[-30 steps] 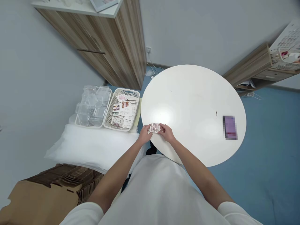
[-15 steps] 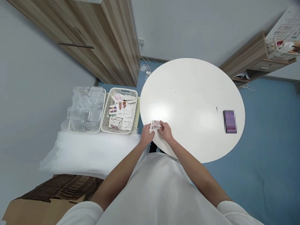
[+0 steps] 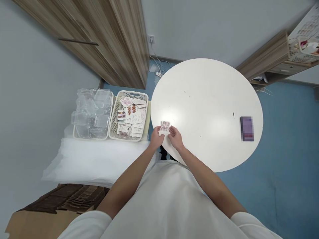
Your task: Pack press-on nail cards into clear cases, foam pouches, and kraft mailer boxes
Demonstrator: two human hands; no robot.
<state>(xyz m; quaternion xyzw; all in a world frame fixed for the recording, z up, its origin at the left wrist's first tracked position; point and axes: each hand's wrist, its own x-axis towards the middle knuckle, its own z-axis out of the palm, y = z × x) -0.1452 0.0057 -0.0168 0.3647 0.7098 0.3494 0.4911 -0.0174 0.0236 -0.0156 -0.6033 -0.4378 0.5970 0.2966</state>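
Note:
A small card with rows of pinkish-red pieces (image 3: 165,125) lies at the near left edge of the round white table (image 3: 206,96). My left hand (image 3: 156,137) and my right hand (image 3: 175,136) both pinch its near edge with their fingertips. Left of the table, a white slotted basket (image 3: 144,114) holds several similar cards and printed paper sheets. A second tray (image 3: 91,113) beside it is filled with clear plastic boxes.
A blurred purple rectangle (image 3: 247,128) lies at the table's right edge. A wooden cabinet (image 3: 107,43) stands behind the baskets, a low shelf (image 3: 271,63) at the far right. White foam sheets (image 3: 97,159) and flattened cardboard (image 3: 57,202) lie near left. The floor is blue.
The card has moved slightly further onto the table, and both hands now hold it from its near edge instead of from its two ends. The camera view tilted a little.

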